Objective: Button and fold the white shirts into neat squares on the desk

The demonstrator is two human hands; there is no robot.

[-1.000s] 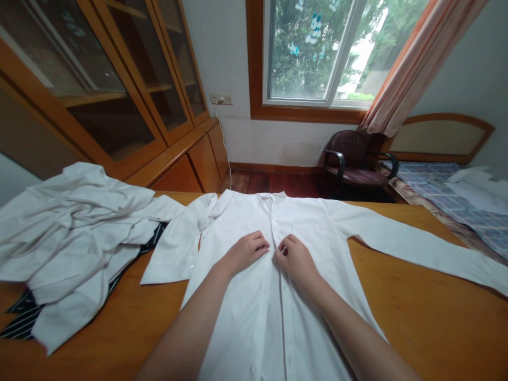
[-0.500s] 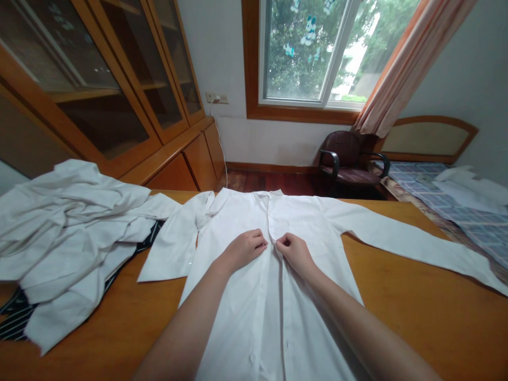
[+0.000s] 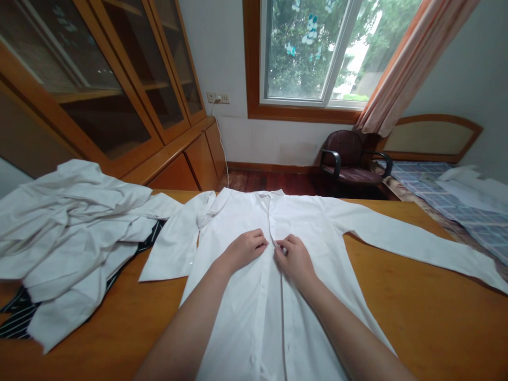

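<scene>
A white long-sleeved shirt lies front up on the wooden table, collar away from me. Its front edges are together near the top and part below my hands, with small buttons along the left edge. My left hand is closed at the left front edge, pinching the shirt at mid-chest. Just across from it, my right hand has thumb and fingertips pinched on the right front edge. Whether a button sits between the fingertips is too small to see.
A heap of white cloth covers part of the table's left side, over black striped fabric. A glass-doored cabinet stands at the left. Beyond the table are an office chair and a bed.
My right hand has turned slightly and its fingers have shifted on the shirt's right edge. My left hand stays in place. The view has moved a little.
</scene>
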